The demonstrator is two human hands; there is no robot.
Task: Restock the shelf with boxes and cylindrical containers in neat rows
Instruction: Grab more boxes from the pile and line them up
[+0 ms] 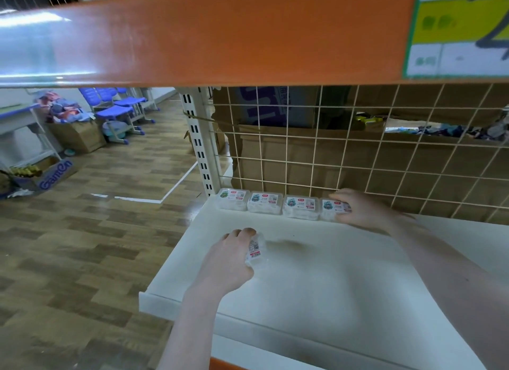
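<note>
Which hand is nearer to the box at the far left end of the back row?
Left. The left hand, gripping a box, is in front of the leftmost box. The right hand holds the fourth box, at the row's other end.

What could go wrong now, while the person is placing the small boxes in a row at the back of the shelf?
1. The right hand grips the fourth box close against the third box; a push sideways might shift the row out of line.
2. The left hand holds another box above the white shelf near its left edge; a loose grip might drop it to the floor.
</note>
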